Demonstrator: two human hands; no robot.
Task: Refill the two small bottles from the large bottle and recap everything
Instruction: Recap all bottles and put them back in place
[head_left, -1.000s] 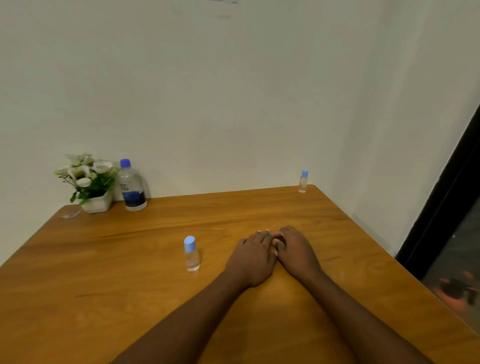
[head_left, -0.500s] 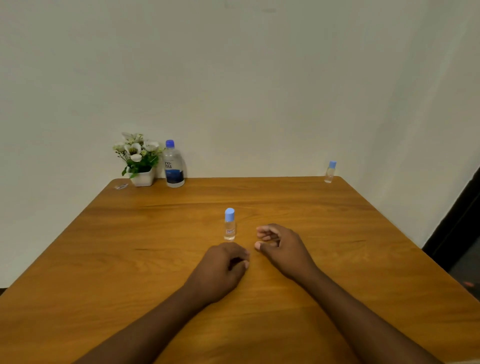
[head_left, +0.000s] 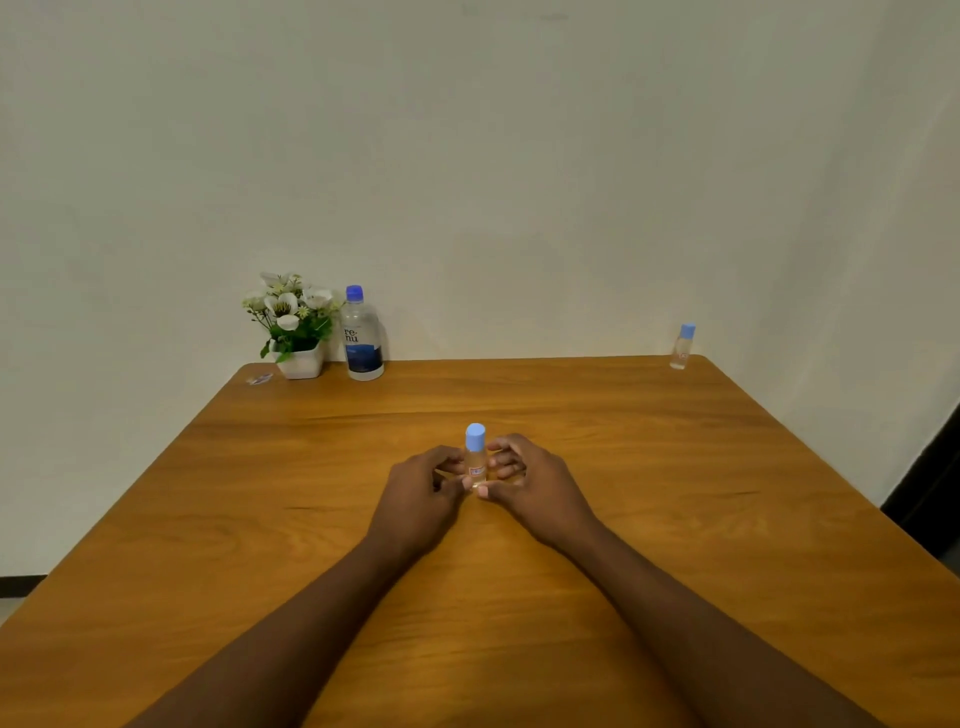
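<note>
1. The near small bottle (head_left: 476, 464) is seen upright on the wooden counter (head_left: 649, 441), around its middle and directly in front of the person.
2. The bottle's clear body is enclosed from both sides by the two hands, and its blue cap (head_left: 475, 436) is left showing above the fingers.
3. The left hand (head_left: 421, 493) is placed at the bottle's left side, with the fingers curled round the body and the thumb tip set at the base.
4. The right hand (head_left: 535, 486) is placed at the bottle's right side, with the fingers curled against the body and the thumb tip brought to the base, just beside the left thumb.
5. Both forearms are stretched out over the counter.
6. The large bottle (head_left: 361, 340) is found upright at the far left of the counter against the wall (head_left: 519, 182), closed with a blue top and dark in its lower part.
7. A white pot of flowers (head_left: 300, 361) is set just beside the large bottle, on its left.
8. The far small bottle (head_left: 681, 349) is seen upright at the far right corner, closed with a blue top and well apart from the hands.
</note>
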